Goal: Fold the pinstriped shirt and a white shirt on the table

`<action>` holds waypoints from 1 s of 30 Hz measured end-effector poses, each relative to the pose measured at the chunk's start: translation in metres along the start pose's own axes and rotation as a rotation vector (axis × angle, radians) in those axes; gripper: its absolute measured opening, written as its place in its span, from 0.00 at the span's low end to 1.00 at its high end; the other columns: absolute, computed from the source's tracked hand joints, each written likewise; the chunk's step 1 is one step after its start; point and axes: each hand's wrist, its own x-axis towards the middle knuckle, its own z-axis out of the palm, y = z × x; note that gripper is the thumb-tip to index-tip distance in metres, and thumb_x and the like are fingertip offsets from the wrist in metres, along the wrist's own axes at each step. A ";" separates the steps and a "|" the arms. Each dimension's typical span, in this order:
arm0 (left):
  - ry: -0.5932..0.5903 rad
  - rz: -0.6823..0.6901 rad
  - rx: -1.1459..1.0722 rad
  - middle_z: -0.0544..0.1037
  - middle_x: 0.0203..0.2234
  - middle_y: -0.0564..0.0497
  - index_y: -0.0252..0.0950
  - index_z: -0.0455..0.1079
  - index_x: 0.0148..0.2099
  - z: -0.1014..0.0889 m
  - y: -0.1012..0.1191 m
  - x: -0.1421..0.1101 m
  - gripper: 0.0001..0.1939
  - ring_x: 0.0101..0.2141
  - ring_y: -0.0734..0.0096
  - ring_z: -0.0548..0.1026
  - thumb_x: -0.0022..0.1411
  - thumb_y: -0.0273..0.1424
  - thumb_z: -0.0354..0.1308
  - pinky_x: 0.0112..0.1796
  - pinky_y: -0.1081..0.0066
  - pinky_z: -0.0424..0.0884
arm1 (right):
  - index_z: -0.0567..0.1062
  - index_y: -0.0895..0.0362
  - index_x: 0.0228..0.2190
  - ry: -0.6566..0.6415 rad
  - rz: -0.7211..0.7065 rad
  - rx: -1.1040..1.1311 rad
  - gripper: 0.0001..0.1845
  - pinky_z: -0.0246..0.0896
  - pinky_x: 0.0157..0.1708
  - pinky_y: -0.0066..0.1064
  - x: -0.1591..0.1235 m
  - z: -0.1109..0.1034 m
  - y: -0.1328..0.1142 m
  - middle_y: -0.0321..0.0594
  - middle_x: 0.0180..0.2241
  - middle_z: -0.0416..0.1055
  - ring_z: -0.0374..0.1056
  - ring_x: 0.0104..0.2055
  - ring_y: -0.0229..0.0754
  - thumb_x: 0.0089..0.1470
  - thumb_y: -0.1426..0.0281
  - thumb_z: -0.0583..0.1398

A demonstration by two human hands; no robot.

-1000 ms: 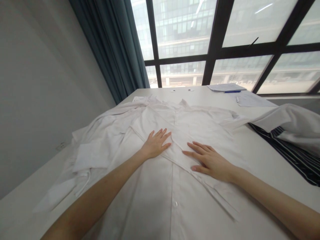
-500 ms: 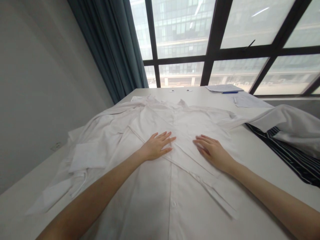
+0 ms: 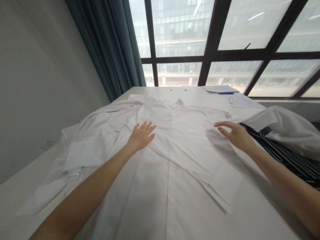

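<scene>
A white button-up shirt (image 3: 155,186) lies spread on the table, collar toward the window. One of its sleeves (image 3: 185,150) is laid slantwise across the front, its cuff at the lower right. My left hand (image 3: 141,136) rests flat on the shirt near the sleeve's upper part, fingers spread. Above the shirt's right side hovers my right hand (image 3: 233,134), empty, thumb and fingers apart, casting a shadow on the cloth. More white cloth with a folded cuff (image 3: 82,155) lies in creases at the left.
To the right, a black striped garment (image 3: 282,150) lies with a white sleeve (image 3: 285,123) over it. Papers (image 3: 220,88) and a blue pen (image 3: 226,93) sit at the table's far end. A blue curtain (image 3: 112,50) hangs beside the window.
My left hand has slid left over the shirt. My right hand has lifted off the cloth and moved right and away from me.
</scene>
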 end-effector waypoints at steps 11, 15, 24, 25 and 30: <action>0.013 0.002 0.015 0.58 0.68 0.46 0.41 0.57 0.70 -0.001 0.002 -0.001 0.26 0.68 0.53 0.54 0.73 0.38 0.42 0.63 0.46 0.50 | 0.73 0.59 0.48 0.509 0.693 -0.538 0.31 0.48 0.46 0.75 -0.022 -0.076 0.156 0.71 0.50 0.70 0.64 0.53 0.80 0.41 0.63 0.66; 0.014 0.005 0.010 0.57 0.68 0.46 0.40 0.56 0.70 0.000 0.001 -0.001 0.26 0.68 0.52 0.54 0.73 0.38 0.42 0.63 0.45 0.50 | 0.76 0.54 0.32 0.406 0.840 -0.603 0.08 0.55 0.39 0.65 -0.017 -0.087 0.164 0.60 0.37 0.75 0.71 0.43 0.69 0.46 0.67 0.63; 0.030 0.010 0.017 0.58 0.68 0.45 0.39 0.57 0.69 0.002 0.001 -0.001 0.26 0.67 0.52 0.54 0.73 0.37 0.42 0.63 0.46 0.50 | 0.76 0.53 0.50 0.157 0.368 -0.404 0.21 0.58 0.32 0.42 0.007 -0.091 -0.006 0.46 0.31 0.73 0.69 0.32 0.50 0.56 0.59 0.60; 0.028 0.011 0.017 0.58 0.68 0.45 0.39 0.57 0.69 0.001 0.001 -0.001 0.26 0.67 0.52 0.54 0.73 0.37 0.42 0.63 0.46 0.50 | 0.76 0.54 0.50 0.000 0.273 -0.275 0.24 0.59 0.31 0.40 0.005 -0.083 -0.024 0.44 0.28 0.72 0.68 0.30 0.47 0.55 0.56 0.60; 0.017 0.005 0.005 0.58 0.68 0.46 0.40 0.58 0.69 0.000 0.001 -0.001 0.26 0.68 0.52 0.54 0.73 0.37 0.43 0.63 0.46 0.50 | 0.59 0.49 0.65 -0.825 0.057 0.234 0.42 0.64 0.33 0.34 -0.017 -0.052 -0.082 0.38 0.34 0.74 0.70 0.33 0.44 0.53 0.51 0.62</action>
